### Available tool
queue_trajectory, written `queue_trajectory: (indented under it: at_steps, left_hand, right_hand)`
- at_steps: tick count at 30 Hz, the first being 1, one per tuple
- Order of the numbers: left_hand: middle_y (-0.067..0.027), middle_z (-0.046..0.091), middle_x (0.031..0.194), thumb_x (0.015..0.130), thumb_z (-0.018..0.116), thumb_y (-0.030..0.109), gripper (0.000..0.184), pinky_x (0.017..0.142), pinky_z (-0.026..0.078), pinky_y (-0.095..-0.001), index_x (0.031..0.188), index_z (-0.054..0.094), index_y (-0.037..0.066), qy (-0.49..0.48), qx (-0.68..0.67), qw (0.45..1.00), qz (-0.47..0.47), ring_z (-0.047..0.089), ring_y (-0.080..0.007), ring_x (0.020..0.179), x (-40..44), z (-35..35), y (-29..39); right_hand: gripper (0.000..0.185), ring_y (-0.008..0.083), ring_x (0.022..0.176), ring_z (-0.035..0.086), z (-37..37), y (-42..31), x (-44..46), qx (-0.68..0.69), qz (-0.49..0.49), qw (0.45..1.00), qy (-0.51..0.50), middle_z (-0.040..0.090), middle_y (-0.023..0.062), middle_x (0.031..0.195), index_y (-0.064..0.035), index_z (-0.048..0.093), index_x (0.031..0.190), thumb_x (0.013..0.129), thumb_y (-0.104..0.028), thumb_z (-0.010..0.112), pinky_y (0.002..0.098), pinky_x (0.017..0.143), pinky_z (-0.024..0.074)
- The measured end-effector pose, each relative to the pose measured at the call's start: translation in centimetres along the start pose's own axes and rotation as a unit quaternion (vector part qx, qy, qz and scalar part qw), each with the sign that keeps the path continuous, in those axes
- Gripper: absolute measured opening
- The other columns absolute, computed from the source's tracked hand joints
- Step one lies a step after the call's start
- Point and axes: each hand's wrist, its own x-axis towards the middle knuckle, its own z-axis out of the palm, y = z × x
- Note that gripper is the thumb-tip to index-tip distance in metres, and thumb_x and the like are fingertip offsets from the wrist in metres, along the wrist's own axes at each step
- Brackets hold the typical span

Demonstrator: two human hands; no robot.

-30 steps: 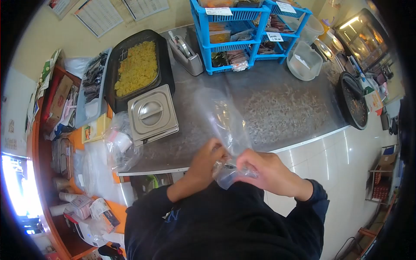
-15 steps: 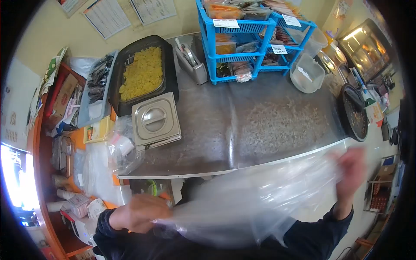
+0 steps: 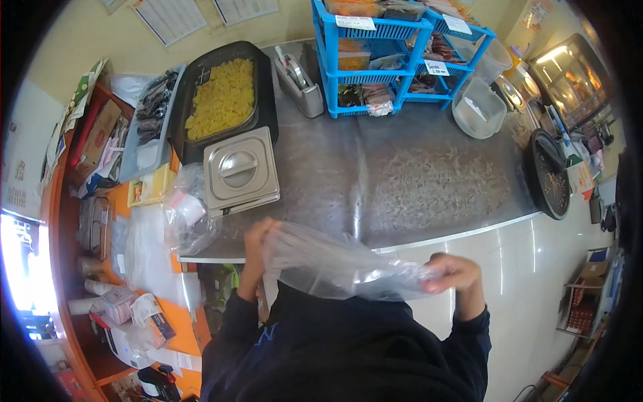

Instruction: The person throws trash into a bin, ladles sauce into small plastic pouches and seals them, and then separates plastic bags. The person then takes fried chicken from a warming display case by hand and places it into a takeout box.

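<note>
A clear plastic bag (image 3: 328,262) is stretched between both my hands, in front of my body at the near edge of the metal table (image 3: 315,181). At the bag's left end, my left hand (image 3: 258,244) is closed on the plastic, close to the table edge. My right hand (image 3: 454,273) pinches the other end, out past the table edge over the floor. The bag looks flat and crumpled, with bright reflections toward its right side. Nothing can be made out inside it.
Yellow food fills a tray (image 3: 224,100) at the back left, with a lidded steel container (image 3: 241,167) before it. A blue rack (image 3: 395,60) of packets stands behind. A stone mortar (image 3: 549,174) sits at right. Orange shelving (image 3: 120,194) is left.
My right hand has moved left and down, and my left hand has moved up and slightly right. The bag is now less spread out and sits nearer the table edge.
</note>
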Motion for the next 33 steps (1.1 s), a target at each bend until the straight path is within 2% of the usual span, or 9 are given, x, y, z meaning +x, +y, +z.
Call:
queue_trajectory:
  at_steps: [4,7,8,12,14,21,26,31,33]
  left_hand:
    - [-0.0081,0.059,0.080,0.071,0.072,0.013,0.059,0.076,0.046,-0.0333,0.124,0.046,0.008,0.022,0.069,0.984,0.163,0.059,-0.0244,0.080,-1.8,3.1,5.8]
    - [-0.0051,0.058,0.076,0.076,0.069,0.012,0.053,0.072,0.048,-0.0327,0.123,0.044,0.009,-0.125,-0.046,0.983,0.127,0.058,-0.0217,0.075,-0.9,6.2,8.1]
    - [-0.0040,0.058,0.076,0.078,0.067,0.012,0.049,0.071,0.049,-0.0325,0.121,0.045,0.009,-0.177,-0.126,0.972,0.088,0.058,-0.0201,0.074,-0.6,6.9,8.5]
    - [-0.0012,0.052,0.071,0.087,0.056,0.010,0.019,0.059,0.049,-0.0282,0.104,0.048,0.008,0.014,-0.361,0.918,-0.164,0.051,-0.0120,0.059,1.5,10.9,1.1]
    - [0.0002,0.050,0.069,0.090,0.051,0.010,0.006,0.053,0.048,-0.0257,0.095,0.049,0.007,0.094,-0.403,0.894,-0.171,0.046,-0.0089,0.053,0.9,11.5,0.2]
    - [-0.0081,0.058,0.085,0.091,0.052,0.011,0.017,0.067,0.052,-0.0307,0.106,0.048,0.004,0.166,-0.518,0.804,-0.240,0.059,-0.0151,0.076,-0.7,9.3,-5.7]
    - [-0.0108,0.059,0.105,0.091,0.056,0.018,0.032,0.089,0.045,-0.0338,0.120,0.047,0.006,0.165,-0.369,0.899,-0.172,0.059,-0.0197,0.095,-2.5,5.5,-3.0]
    - [-0.0084,0.062,0.099,0.089,0.059,0.018,0.035,0.084,0.045,-0.0298,0.121,0.050,0.006,0.060,-0.216,0.969,-0.106,0.058,-0.0160,0.093,-5.9,-9.0,-2.8]
    - [-0.0086,0.063,0.101,0.090,0.057,0.019,0.031,0.086,0.044,-0.0301,0.117,0.053,0.005,0.113,-0.162,0.968,-0.153,0.059,-0.0162,0.094,-6.8,-14.9,-3.0]
  right_hand:
    - [0.038,0.0112,0.055,0.048,-5.5,4.6,0.7,0.105,-0.018,0.994,0.039,0.054,0.0026,0.063,-0.0040,0.056,0.068,0.093,-0.033,0.052,0.0286,0.049,0.0364]
    - [0.040,0.0211,0.058,0.052,-7.0,0.0,7.9,-0.175,0.103,0.963,0.175,0.056,0.0065,0.065,-0.0035,0.059,0.076,0.094,-0.037,0.047,0.0325,0.054,0.0394]
    - [0.040,0.0257,0.061,0.054,-7.5,-0.1,9.8,-0.315,0.117,0.906,0.258,0.057,0.0087,0.067,-0.0034,0.060,0.079,0.094,-0.038,0.046,0.0355,0.057,0.0406]
    - [0.029,0.0369,0.096,0.054,-4.6,-1.9,14.4,-0.589,-0.127,0.548,0.580,0.059,0.0165,0.104,-0.0064,0.057,0.107,0.085,-0.026,0.058,0.0466,0.081,0.0407]
    - [0.045,0.0367,0.120,0.041,-0.3,2.0,16.5,-0.501,-0.121,0.743,0.428,0.048,0.0185,0.125,-0.0088,0.051,0.120,0.080,-0.021,0.064,0.0474,0.097,0.0336]
    - [0.056,0.0315,0.136,0.024,-7.3,16.0,21.5,-0.652,0.008,0.709,0.270,0.034,0.0161,0.142,-0.0114,0.047,0.129,0.082,-0.039,0.059,0.0541,0.110,0.0059]
    - [0.044,0.0275,0.125,0.040,-12.3,12.9,28.1,-0.575,-0.122,0.766,0.260,0.049,0.0135,0.128,-0.0104,0.056,0.118,0.078,-0.026,0.067,0.0486,0.106,0.0213]
    - [0.011,0.0173,0.077,0.059,-9.7,2.9,33.2,-0.598,-0.197,0.622,0.465,0.065,0.0047,0.078,-0.0098,0.067,0.085,0.075,-0.011,0.070,0.0363,0.078,0.0387]
    - [0.009,0.0182,0.065,0.060,-5.2,-2.6,36.8,-0.503,-0.204,0.696,0.470,0.064,0.0061,0.072,-0.0065,0.067,0.081,0.077,-0.013,0.070,0.0305,0.067,0.0433]
